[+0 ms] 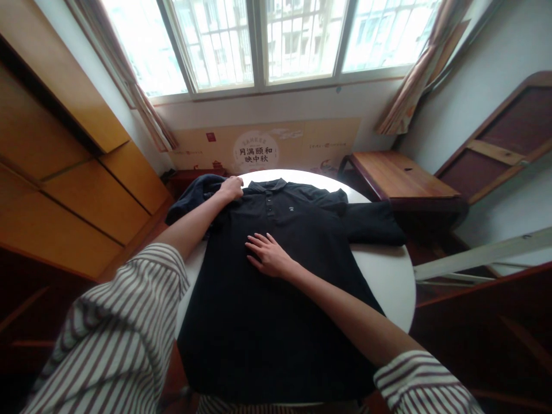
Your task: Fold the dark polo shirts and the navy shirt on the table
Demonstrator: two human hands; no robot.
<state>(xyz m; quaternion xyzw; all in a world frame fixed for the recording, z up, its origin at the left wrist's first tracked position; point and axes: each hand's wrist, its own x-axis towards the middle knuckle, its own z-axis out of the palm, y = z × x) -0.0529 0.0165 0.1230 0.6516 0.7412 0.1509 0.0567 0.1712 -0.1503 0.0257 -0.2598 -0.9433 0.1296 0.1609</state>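
A black polo shirt (280, 322) lies front side up and spread out, its collar at the far side and its hem toward me. My left hand (233, 188) is closed on the cloth at the shirt's left shoulder, beside the collar; its fingertips are partly hidden. Flat on the chest, below the button placket, rests my right hand (269, 256) with its fingers apart. The right sleeve stretches out to the side. A bunched dark navy cloth (194, 198) sits under and beside my left forearm.
The round white table (399, 276) carries the shirt, whose hem hangs over the near edge. Wooden cabinets (77, 190) stand to the left. At the right are a small wooden table (405, 175) and a leaning framed panel (504, 138). Windows and a printed banner (302, 144) face me.
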